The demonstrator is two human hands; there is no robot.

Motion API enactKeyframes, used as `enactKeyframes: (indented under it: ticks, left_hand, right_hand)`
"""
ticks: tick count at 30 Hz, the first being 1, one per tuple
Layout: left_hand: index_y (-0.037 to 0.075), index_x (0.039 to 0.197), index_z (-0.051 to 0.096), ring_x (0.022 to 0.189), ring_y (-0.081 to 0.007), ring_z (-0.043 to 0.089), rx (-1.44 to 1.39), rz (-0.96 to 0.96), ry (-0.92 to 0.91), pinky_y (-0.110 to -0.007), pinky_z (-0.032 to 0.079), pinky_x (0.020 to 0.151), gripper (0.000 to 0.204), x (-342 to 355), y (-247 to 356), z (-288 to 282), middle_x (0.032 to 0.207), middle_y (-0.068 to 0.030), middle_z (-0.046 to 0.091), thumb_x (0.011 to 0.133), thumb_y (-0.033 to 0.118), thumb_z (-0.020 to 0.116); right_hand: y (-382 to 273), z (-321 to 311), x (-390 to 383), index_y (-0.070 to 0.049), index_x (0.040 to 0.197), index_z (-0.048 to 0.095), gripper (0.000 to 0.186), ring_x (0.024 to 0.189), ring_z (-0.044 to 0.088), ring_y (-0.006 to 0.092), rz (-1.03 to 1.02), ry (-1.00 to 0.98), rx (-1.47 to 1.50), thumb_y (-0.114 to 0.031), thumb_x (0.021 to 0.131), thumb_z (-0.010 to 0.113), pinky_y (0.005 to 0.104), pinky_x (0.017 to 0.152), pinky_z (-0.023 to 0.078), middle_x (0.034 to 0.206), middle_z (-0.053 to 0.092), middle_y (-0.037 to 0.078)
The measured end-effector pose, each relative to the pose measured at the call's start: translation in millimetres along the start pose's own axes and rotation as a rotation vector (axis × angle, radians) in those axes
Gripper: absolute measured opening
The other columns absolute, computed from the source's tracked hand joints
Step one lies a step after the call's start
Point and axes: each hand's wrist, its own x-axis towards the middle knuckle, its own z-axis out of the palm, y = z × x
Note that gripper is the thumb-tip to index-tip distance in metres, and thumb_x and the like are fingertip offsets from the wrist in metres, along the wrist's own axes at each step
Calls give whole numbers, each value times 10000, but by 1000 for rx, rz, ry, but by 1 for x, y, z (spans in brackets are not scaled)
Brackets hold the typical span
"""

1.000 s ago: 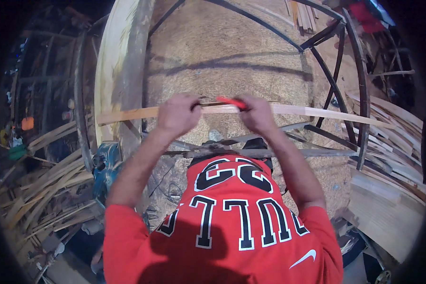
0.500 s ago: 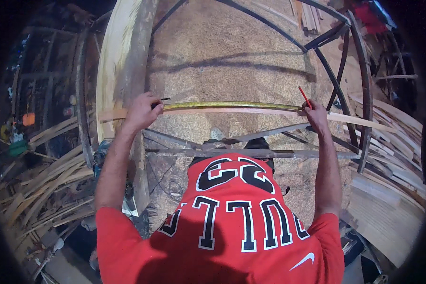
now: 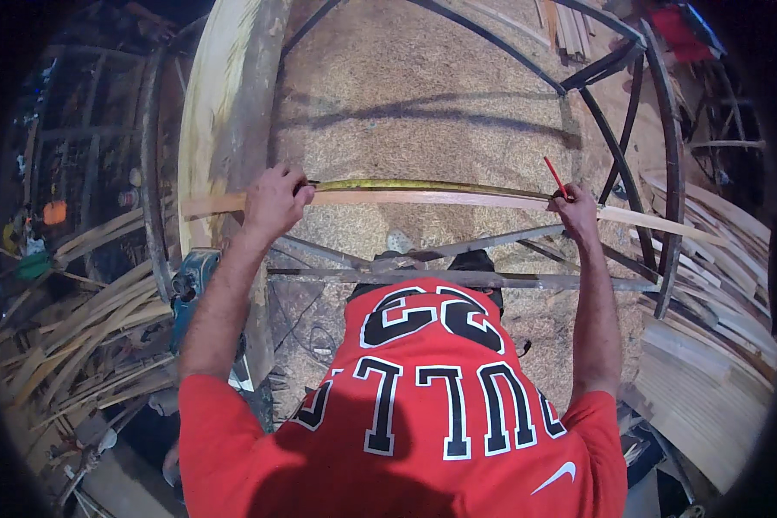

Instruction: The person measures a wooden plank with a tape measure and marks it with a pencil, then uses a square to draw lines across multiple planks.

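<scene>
A yellow tape measure [image 3: 423, 184] is stretched between my hands, along the far side of a long thin wooden strip [image 3: 440, 199]. My left hand [image 3: 276, 200] is closed around the tape's left end, by the thick plank; a small dark part shows at its fingertips. At the other end, the fingers of my right hand [image 3: 578, 211] pinch the tape beside the strip. A red pencil [image 3: 554, 175] sticks up out of the same fingers, leaning left. What lies inside each grip is mostly hidden.
The strip crosses a thick wooden plank [image 3: 205, 112] at left and runs toward a dark metal frame [image 3: 672, 155] at right. A teal power tool [image 3: 190, 285] sits beside my left forearm. Heaps of wooden strips [image 3: 104, 332] lie on both sides; sawdust covers the floor [image 3: 440, 69].
My left hand has shifted slightly right and turned, so more of its back shows and the dark part is more covered. My right hand stays almost in place with tape and pencil.
</scene>
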Motion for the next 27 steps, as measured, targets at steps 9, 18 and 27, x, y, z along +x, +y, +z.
enactKeyframes:
  ticks: [9,18,27]
  left_hand:
    - [104,926,687,922,-335,644,48,14,108,-476,530,797,165,-3,0,11,951,-109,646,890,263,708]
    - [113,917,685,912,-323,640,-1,21,146,-470,529,781,150,-10,-7,17,940,-83,644,885,256,715]
    - [125,902,720,912,-294,640,-20,15,182,-442,535,768,139,-8,2,17,920,-53,671,873,260,731]
  right_hand:
    - [-11,-1,-3,-30,971,723,340,939,682,356,14,-30,59,-264,725,746,427,844,527,1003,667,206]
    - [-10,9,-5,-6,994,702,330,896,707,319,47,-6,156,-229,753,735,407,827,538,1014,693,196]
    - [17,13,0,-35,1003,730,300,894,718,285,128,-27,238,-218,767,723,392,821,544,940,726,175]
